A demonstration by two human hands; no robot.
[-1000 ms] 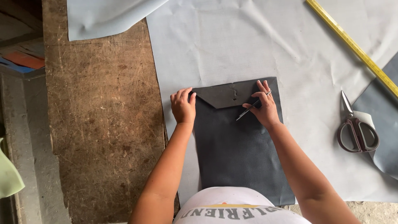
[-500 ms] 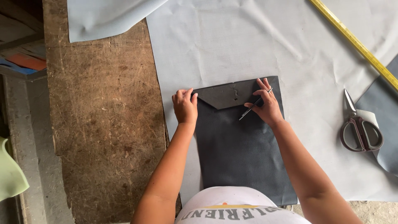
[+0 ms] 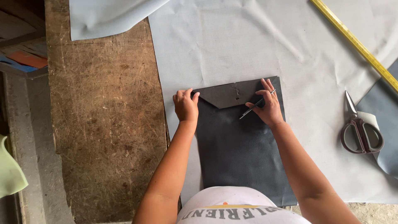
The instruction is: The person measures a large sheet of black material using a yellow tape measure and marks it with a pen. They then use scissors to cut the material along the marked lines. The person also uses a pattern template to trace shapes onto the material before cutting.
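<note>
Two bare hands press on a dark grey rectangular sheet (image 3: 240, 153) that lies at the lower centre of the frame, its long sides running up and down and its bottom edge hidden behind the person's white shirt (image 3: 236, 209). Across the sheet's top lies a folded flap (image 3: 226, 94), shaped like an envelope's, with its point aimed downward. The left hand (image 3: 185, 106) sits on the sheet's upper left corner, fingers curled over the edge where flap and sheet meet. The right hand (image 3: 269, 105) rests near the upper right corner, fingers closed around a thin metal tool (image 3: 251, 110) whose tip touches the flap's slanted lower edge. The hands are well apart, one at each top corner. Beneath the sheet spreads a large pale grey fabric (image 3: 257, 45), lightly creased, with bare room above and to the right of the sheet. Its left edge runs just beside the left hand, and past that edge a worn brown wooden table (image 3: 103, 116) shows. Scissors (image 3: 360, 130) with dark handles lie shut at the right, well apart from the sheet, and a yellow ruler (image 3: 354, 43) runs diagonally across the upper right corner.
</note>
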